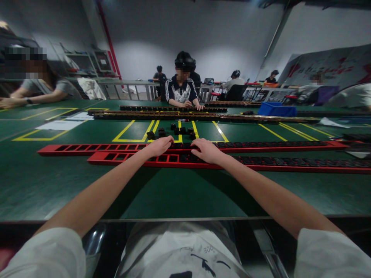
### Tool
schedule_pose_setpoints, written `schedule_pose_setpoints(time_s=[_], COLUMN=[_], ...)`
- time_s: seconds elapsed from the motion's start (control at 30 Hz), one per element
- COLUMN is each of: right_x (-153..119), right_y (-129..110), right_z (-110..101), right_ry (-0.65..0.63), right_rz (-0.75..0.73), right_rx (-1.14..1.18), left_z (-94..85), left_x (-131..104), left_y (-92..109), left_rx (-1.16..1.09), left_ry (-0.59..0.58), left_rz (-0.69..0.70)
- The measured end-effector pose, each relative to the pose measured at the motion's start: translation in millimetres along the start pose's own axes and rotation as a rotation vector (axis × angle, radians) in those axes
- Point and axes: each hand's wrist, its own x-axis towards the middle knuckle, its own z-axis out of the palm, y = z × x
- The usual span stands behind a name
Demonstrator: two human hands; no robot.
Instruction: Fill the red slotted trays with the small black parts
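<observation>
Two long red strips with rows of square slots lie across the table in front of me: a far strip (69,148) and a near strip (133,163). Black square pieces fill their right-hand slots, while slots at the left show open. Over the far strip, my left hand (160,147) has its fingers bent and drawn together; whatever is at their tips is too small to tell. My right hand (206,150) is curled above both strips, fingertips down by the black pieces, its grip partly hidden. Just beyond my hands sit several loose black blocks (161,132).
The green table (121,193) carries yellow tape marks. Farther back lie dark long strips (156,115), a blue bin (278,109) and white paper sheets (59,125). A person (181,87) works opposite; another person (52,85) sits at the left.
</observation>
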Motion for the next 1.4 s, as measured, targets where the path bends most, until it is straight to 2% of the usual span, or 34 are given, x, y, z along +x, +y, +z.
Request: schedule_pose_setpoints(time_s=[0.5, 0.8, 1.2, 1.4], right_x=[-0.4, 0.3, 0.3, 0.2], right_y=[1.4, 2.4, 2.4, 2.6], right_z=[1.8, 3.6, 3.2, 3.1], right_ry=[0.011, 0.018, 0.014, 0.013], right_rz=[-0.011, -0.013, -0.018, -0.015], right_rx=[-0.009, -0.019, -0.028, -0.022], left_z=[-2.2, -0.3, 1.7, -0.8], left_x=[-0.6, 0.3, 3.4, 1.6], left_y=[3.7, 1.0, -1.7, 0.5], left_rx=[0.005, 0.056, 0.032, 0.026], left_ry=[0.000, 0.005, 0.021, 0.010], left_rz=[0.038, -0.041, -0.068, -0.021])
